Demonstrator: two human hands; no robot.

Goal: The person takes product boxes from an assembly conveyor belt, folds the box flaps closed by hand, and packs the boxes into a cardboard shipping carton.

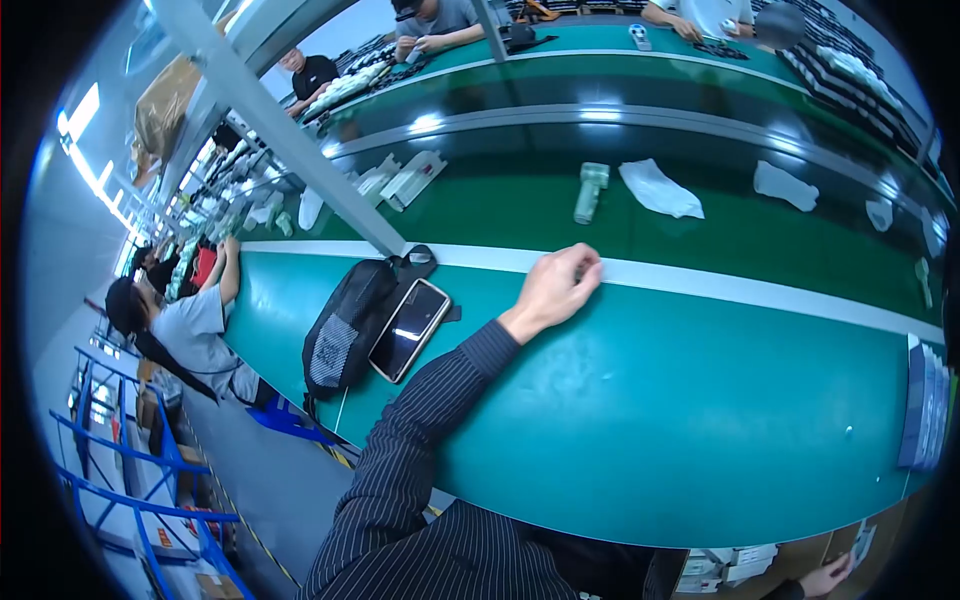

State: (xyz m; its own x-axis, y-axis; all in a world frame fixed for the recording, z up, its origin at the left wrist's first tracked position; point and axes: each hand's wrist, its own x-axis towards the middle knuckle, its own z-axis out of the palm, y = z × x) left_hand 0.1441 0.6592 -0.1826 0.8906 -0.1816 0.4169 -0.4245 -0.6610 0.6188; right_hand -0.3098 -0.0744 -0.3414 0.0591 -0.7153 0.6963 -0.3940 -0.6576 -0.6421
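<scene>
My left hand (555, 290) rests at the far edge of the green table, beside the white rail of the conveyor. Its fingers are loosely curled and nothing shows in them. Low at the right, below the table's edge, my right hand (826, 578) pinches a thin, pale, flat piece (862, 546) whose kind I cannot make out. It is over an open cardboard box (815, 542), near stacked white boxes (728, 568). Left of my left hand lie a phone (410, 332) and a black mesh pouch (345, 330).
A dark green conveyor belt (520, 215) carries a pale green handheld device (591, 192), a white bag (662, 188) and small boxes (413, 180). A metal post (300, 140) rises at the left. Upright boxes (925, 405) stand at the table's right end. A co-worker (185, 330) sits left.
</scene>
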